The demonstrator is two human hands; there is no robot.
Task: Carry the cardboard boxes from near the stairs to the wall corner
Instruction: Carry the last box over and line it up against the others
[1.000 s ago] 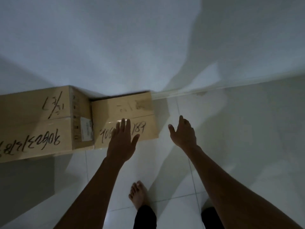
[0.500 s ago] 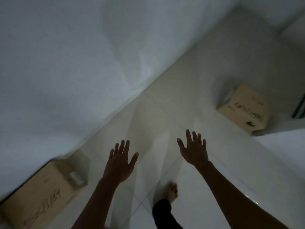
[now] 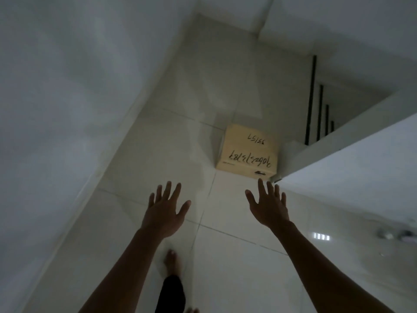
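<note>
The cardboard box [image 3: 247, 152] sits on the tiled floor [image 3: 225, 256] against the stair wall [image 3: 343, 168]. Left hand [image 3: 165, 214] and right hand [image 3: 268, 207] hover nearer than the box, spread and empty. It looks stiff, probably light; opposite sides suit gripping.

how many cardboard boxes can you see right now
1. The cardboard box sits on the tiled floor ahead of both open hands, against the low white wall by the stair railing. Any others would be outside this view.
</note>
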